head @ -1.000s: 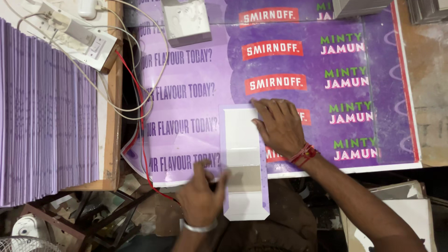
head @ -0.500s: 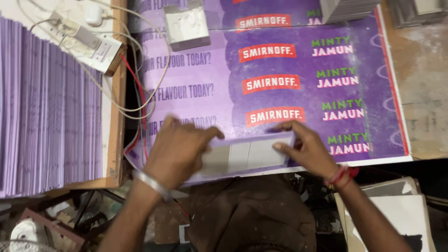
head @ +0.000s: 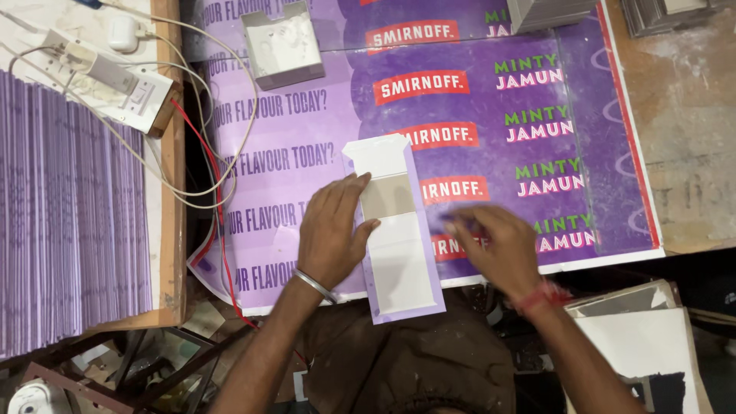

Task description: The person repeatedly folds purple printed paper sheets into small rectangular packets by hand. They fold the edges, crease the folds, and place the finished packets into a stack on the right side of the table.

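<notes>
- Pressing down on a flat card blank (head: 397, 230), the left hand (head: 331, 234) lies palm-down with fingers spread across the blank's left edge, flattening it rather than gripping.
- Half a second ago both hands held this blank crosswise and off the surface; now it lies lengthwise on the purple sheet (head: 307, 115), white face up, its near end overhanging the sheet's edge.
- The right hand (head: 491, 245) has let go and hangs blurred just right of the blank, fingers loose, holding nothing.
- Turned and laid down, then; a stack of purple blanks (head: 69, 207) stands well to the left.
</notes>
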